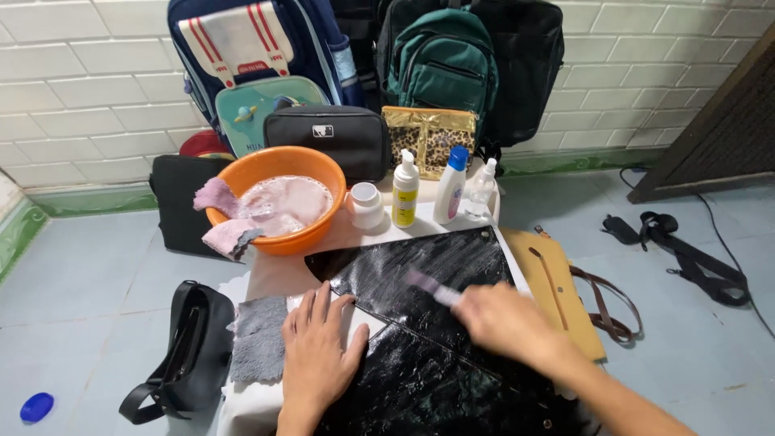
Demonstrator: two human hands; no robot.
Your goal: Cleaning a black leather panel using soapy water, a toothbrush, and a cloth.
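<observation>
We are in the scrubbing step: the black glossy bag (420,323) lies flat on the small table (274,274), wet and shiny, directly in front of the orange basin (278,198) of soapy water. Our left hand (319,355) presses down on the bag's near-left edge, fingers spread apart and flat, pinning it. Our right hand (504,319) has its fingers clamped on a small brush (432,288), whose head is blurred over the middle of the bag. A grey cloth (260,337) lies just left of the left hand, and three bottles (444,187) and a white jar (365,206) stand to the right of the basin. The next move, as we judge it, calls for steady downward pressure from the left hand while the brush works across the parts not yet covered, then the cloth for wiping.
</observation>
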